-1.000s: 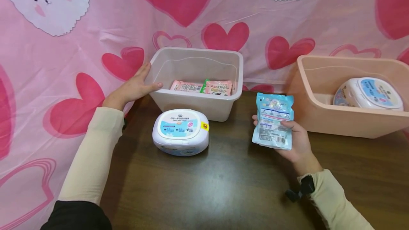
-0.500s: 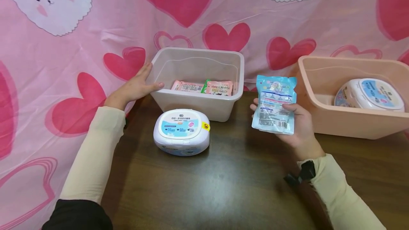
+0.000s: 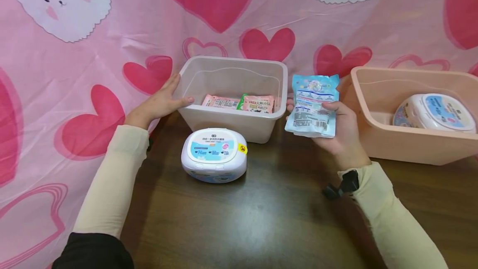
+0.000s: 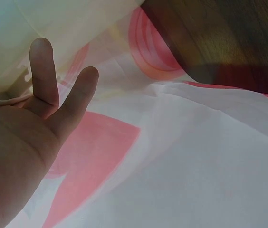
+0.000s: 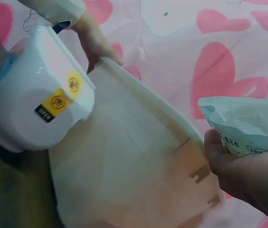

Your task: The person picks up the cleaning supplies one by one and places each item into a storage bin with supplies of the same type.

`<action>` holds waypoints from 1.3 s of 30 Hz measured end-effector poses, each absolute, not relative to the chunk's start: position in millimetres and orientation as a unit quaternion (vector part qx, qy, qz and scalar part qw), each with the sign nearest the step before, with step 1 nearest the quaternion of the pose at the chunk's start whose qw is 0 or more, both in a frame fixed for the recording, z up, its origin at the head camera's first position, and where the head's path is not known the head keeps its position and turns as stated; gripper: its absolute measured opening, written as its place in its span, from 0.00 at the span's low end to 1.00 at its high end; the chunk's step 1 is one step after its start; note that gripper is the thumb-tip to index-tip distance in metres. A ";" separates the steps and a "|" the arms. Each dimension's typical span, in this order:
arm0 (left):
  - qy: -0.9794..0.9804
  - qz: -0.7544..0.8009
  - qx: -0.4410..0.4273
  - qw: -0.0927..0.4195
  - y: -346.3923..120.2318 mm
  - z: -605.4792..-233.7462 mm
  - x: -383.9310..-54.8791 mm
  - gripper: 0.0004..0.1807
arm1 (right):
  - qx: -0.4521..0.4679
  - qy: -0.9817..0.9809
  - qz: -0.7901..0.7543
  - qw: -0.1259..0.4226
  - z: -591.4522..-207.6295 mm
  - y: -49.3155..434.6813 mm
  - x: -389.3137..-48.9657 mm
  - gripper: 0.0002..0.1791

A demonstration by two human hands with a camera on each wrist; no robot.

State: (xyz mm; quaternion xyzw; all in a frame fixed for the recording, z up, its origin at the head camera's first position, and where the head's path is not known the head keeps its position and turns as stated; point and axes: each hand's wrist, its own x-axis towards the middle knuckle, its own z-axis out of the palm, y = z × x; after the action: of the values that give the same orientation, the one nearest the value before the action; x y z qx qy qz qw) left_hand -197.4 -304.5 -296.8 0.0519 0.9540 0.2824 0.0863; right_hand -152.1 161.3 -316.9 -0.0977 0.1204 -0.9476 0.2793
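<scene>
A light-blue printed pouch (image 3: 313, 105) is held back side up in my right hand (image 3: 345, 132), thumb on its face and fingers behind it. It stands just right of a pale grey-pink plastic bin (image 3: 231, 120). Inside that bin lie pink packets (image 3: 258, 103) and a bit of green packaging. My left hand (image 3: 158, 103) rests at the bin's left corner, thumb over the front rim. In the left wrist view, two straight fingers (image 4: 77, 99) show beside the bin's outer wall. The right wrist view shows the pouch (image 5: 253, 121) edge-on above the palm.
A white oval tub (image 3: 214, 155) with a blue label sits on the dark wooden table (image 3: 239, 227), before the grey-pink bin. At right, a peach bin (image 3: 414, 144) holds a similar tub (image 3: 435, 111). A pink heart-patterned cloth (image 3: 142, 20) hangs behind and at left.
My right hand has raised the pouch and carried it away from me, then leftward to the grey-pink bin's right side. The left hand keeps its place on the bin.
</scene>
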 end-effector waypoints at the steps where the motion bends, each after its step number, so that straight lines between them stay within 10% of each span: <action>1: 0.954 0.282 0.051 0.086 -304.1 -296.4 -197.2 0.62 | -0.094 0.118 -0.948 0.279 -314.3 158.6 -154.4 0.32; 39: 0.956 0.275 0.051 0.088 -302.8 -295.4 -196.4 0.61 | 0.071 0.202 -0.915 0.341 -289.1 66.4 -238.5 0.37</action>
State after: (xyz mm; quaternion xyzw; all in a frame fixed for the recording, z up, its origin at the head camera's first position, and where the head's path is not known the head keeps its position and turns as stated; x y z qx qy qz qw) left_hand -196.4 -302.8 -295.4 0.0506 0.9561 0.2748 0.0884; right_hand -238.5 66.4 -289.1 0.0706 0.2025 -0.9153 0.3411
